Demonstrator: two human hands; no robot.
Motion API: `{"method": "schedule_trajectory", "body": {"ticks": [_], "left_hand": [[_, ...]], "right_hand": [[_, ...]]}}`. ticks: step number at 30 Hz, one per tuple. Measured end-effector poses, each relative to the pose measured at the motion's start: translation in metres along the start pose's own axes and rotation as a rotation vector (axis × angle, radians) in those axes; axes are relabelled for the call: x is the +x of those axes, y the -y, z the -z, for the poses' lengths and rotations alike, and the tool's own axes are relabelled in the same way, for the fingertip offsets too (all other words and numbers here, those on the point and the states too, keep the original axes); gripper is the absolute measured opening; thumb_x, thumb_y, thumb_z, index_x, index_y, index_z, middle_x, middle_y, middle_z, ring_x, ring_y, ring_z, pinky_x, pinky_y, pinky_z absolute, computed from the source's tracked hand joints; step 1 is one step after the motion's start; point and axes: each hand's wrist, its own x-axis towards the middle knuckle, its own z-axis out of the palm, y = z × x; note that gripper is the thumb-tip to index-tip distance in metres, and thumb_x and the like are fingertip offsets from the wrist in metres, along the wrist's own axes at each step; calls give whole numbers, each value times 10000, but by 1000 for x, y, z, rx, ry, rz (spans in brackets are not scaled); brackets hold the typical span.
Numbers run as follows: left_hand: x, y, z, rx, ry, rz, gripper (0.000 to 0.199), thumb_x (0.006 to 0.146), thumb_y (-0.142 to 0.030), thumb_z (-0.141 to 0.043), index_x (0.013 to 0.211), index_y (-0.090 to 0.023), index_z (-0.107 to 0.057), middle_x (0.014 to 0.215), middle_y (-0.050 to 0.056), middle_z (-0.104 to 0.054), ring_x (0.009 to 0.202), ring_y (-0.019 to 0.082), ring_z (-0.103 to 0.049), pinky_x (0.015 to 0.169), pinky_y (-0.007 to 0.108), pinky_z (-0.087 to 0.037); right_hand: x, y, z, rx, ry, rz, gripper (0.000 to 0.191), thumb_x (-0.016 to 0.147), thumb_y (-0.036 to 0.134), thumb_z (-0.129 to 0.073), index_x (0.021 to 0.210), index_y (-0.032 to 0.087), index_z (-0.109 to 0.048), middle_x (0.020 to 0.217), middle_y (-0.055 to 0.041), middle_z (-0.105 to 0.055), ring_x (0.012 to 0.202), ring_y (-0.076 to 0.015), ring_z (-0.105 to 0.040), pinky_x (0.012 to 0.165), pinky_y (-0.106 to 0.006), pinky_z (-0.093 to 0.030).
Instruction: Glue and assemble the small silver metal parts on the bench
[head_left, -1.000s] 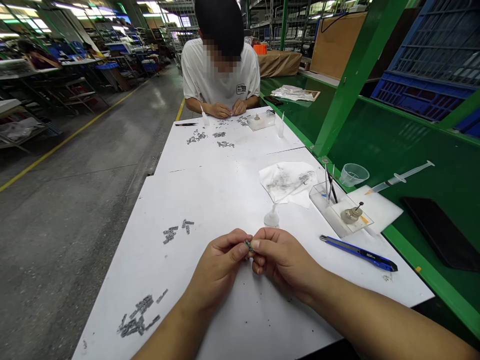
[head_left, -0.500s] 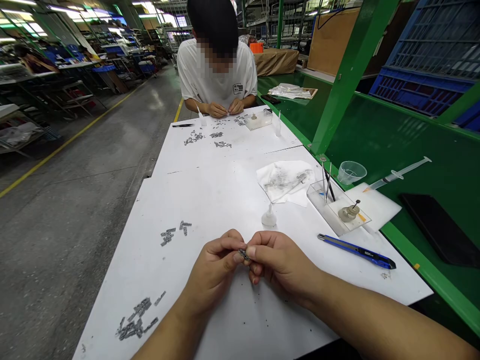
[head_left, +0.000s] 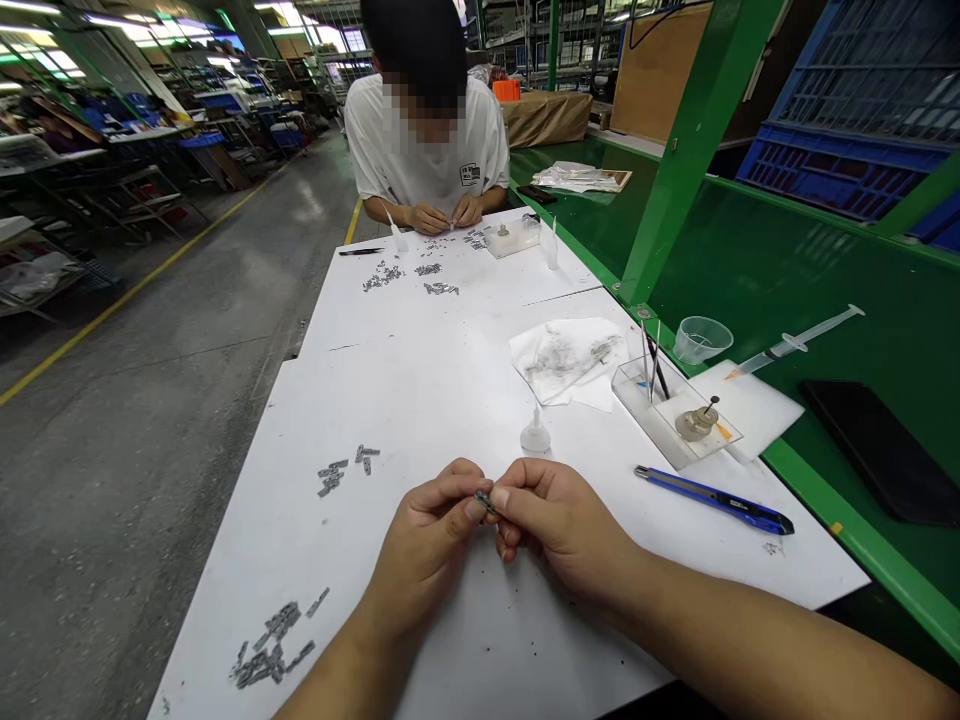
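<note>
A small dark grey part [head_left: 484, 500] is pinched between both hands above the white table [head_left: 420, 400]. My left hand [head_left: 435, 530] grips its left side with thumb and forefinger. On the right side, the thumb and fingers of my right hand [head_left: 555, 515] close on the same part, and the fingertips nearly meet. Left of the hands lie a small group of grey pieces [head_left: 331, 476] and, nearer the front edge, a larger pile [head_left: 262, 664]. A small white squeeze bottle [head_left: 535, 436] stands just beyond my right hand.
A blue cutter knife [head_left: 712, 498] lies right of my right hand. Behind it are a clear tray [head_left: 652, 415] with tweezers and a small jar, a stained tissue [head_left: 566, 360], a plastic cup [head_left: 702, 340] and a syringe [head_left: 799, 342]. Opposite, a person [head_left: 431, 150] handles small pieces.
The view has shifted slightly. The grey part has tilted a little between my fingertips, and both hands keep their pinch on it.
</note>
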Motion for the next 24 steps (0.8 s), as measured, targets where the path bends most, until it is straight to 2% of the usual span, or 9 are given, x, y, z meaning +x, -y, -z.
{"method": "schedule_trajectory", "body": {"ticks": [12,18,24], "left_hand": [[-1,-1,2,35,-13,-1,128,847,-275,-677,939,-307,-759,843,-5,-519,644,130,-600,569,305,-526],[-4,0,2,192,-182,-39,129,803,-281,-728,922,-284,-779,847,23,-566,777,170,-601,712,327,-526],[-9,1,0,391,-314,-110,155,790,-287,-743,940,-276,-784,860,31,-602,790,149,-572,711,267,-504]], "right_hand": [[0,-1,2,48,22,-36,166,758,281,-686,685,170,-586,531,49,-566,513,-95,-543,613,-265,-398],[0,0,1,-11,-23,-4,173,770,296,-670,683,179,-578,520,48,-569,519,-106,-553,610,-269,-422],[1,1,0,-61,-37,-1,171,790,305,-650,699,176,-586,548,45,-577,533,-102,-557,617,-266,-429]]}}
